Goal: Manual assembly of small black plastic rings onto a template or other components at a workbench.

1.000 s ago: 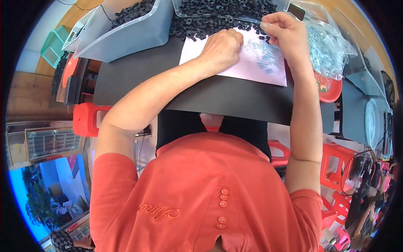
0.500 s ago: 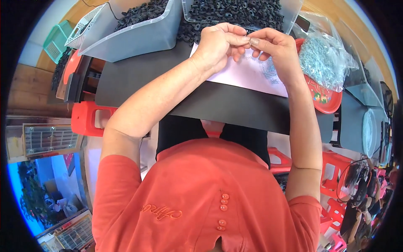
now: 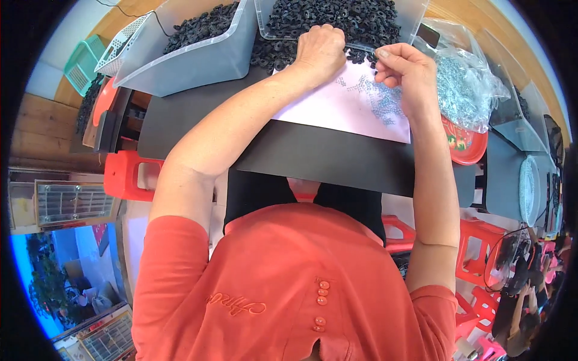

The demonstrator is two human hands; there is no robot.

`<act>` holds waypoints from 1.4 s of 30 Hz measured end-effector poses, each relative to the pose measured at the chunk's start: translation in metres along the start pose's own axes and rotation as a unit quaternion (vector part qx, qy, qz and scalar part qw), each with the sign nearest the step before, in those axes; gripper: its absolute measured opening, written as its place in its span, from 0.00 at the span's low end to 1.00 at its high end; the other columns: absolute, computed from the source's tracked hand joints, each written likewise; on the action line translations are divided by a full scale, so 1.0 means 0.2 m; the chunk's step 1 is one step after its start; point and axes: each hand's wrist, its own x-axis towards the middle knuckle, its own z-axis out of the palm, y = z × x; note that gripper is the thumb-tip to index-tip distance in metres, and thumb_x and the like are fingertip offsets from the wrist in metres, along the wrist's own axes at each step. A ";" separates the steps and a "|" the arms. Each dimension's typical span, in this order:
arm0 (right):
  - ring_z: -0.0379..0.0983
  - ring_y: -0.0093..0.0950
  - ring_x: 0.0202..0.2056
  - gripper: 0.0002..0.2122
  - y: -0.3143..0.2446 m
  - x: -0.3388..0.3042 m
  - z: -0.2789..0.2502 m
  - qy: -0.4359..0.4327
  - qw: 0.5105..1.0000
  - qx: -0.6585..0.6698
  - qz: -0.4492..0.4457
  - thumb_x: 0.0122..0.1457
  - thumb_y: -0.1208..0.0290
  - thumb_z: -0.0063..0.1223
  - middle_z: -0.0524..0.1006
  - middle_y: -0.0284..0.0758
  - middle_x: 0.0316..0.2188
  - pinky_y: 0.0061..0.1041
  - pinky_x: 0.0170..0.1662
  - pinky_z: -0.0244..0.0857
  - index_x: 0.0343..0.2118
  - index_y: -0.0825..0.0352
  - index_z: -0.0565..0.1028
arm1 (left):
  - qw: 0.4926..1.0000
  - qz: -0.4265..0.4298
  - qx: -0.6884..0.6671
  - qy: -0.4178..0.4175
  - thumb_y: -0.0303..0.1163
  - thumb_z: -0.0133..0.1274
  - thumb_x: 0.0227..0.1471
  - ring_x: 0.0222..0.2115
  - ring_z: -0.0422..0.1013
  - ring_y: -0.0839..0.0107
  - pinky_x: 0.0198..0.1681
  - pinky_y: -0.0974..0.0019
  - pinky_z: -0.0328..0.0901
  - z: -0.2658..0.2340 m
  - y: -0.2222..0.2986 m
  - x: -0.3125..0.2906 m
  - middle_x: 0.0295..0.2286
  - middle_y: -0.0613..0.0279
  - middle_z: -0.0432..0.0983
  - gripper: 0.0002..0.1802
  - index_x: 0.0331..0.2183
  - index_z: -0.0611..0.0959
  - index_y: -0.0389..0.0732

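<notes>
My left hand (image 3: 323, 53) lies at the near edge of a spread of small black plastic parts (image 3: 271, 55), back of the hand up. Its fingertips curl down out of sight, so I cannot see what they touch. To the right, my right hand (image 3: 410, 72) is raised above the pale sheet (image 3: 319, 108), thumb and forefinger pinched together. Whatever sits in that pinch is too small to make out; a dark speck shows at the fingertips. Small silvery-blue metal pieces (image 3: 385, 107) are scattered on the sheet beneath it.
Two translucent bins, one at left (image 3: 198, 66) and one at the back (image 3: 415, 18), hold black parts. At right a clear bag (image 3: 463, 84) of silvery-blue pieces rests on a red tray (image 3: 475, 144). The dark table's front edge (image 3: 337, 162) runs before me; red stools (image 3: 129, 174) stand around.
My hands have come apart from a fingertip-to-fingertip meeting. The left turned palm down over the black parts; the right shifted slightly right, still pinching. More of the scattered pieces now shows.
</notes>
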 end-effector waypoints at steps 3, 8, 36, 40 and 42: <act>0.69 0.16 0.18 0.05 0.00 0.00 0.00 0.000 1.000 0.005 -0.002 0.52 0.73 0.56 0.75 0.30 0.19 0.12 0.21 0.60 0.28 0.69 0.78 | 1.000 0.010 -0.025 0.011 0.32 0.57 0.39 0.33 0.72 0.54 0.35 0.53 0.68 -0.02 -0.03 -0.02 0.29 0.52 0.75 0.10 0.25 0.78 0.36; 0.70 0.16 0.20 0.05 0.00 0.00 0.01 -0.012 1.000 -0.022 0.009 0.55 0.72 0.55 0.75 0.28 0.21 0.11 0.23 0.58 0.30 0.68 0.77 | 0.997 0.039 -0.041 0.051 0.31 0.57 0.39 0.32 0.71 0.54 0.35 0.53 0.67 -0.05 -0.08 -0.06 0.27 0.54 0.74 0.08 0.22 0.77 0.37; 0.66 0.15 0.24 0.06 0.04 -0.05 0.14 -0.089 0.959 -0.210 -0.170 0.52 0.74 0.54 0.74 0.30 0.20 0.17 0.28 0.61 0.31 0.70 0.77 | 0.628 -0.298 -0.707 -0.129 0.23 0.58 0.46 0.19 0.70 0.75 0.19 0.73 0.63 -0.34 0.03 -0.28 0.24 0.57 0.76 0.08 0.31 0.79 0.32; 0.67 0.15 0.25 0.06 0.04 -0.05 0.13 -0.098 0.957 -0.216 -0.169 0.52 0.75 0.54 0.75 0.30 0.22 0.17 0.29 0.61 0.31 0.70 0.77 | 0.619 -0.302 -0.714 -0.127 0.24 0.58 0.47 0.18 0.70 0.76 0.18 0.74 0.62 -0.33 0.03 -0.29 0.24 0.57 0.77 0.07 0.30 0.79 0.32; 0.67 0.15 0.26 0.05 0.04 -0.05 0.13 -0.093 0.958 -0.201 -0.181 0.52 0.75 0.55 0.75 0.29 0.22 0.16 0.30 0.62 0.31 0.70 0.77 | 0.616 -0.297 -0.719 -0.123 0.24 0.58 0.47 0.19 0.70 0.76 0.18 0.74 0.62 -0.33 0.02 -0.29 0.24 0.57 0.77 0.07 0.30 0.79 0.33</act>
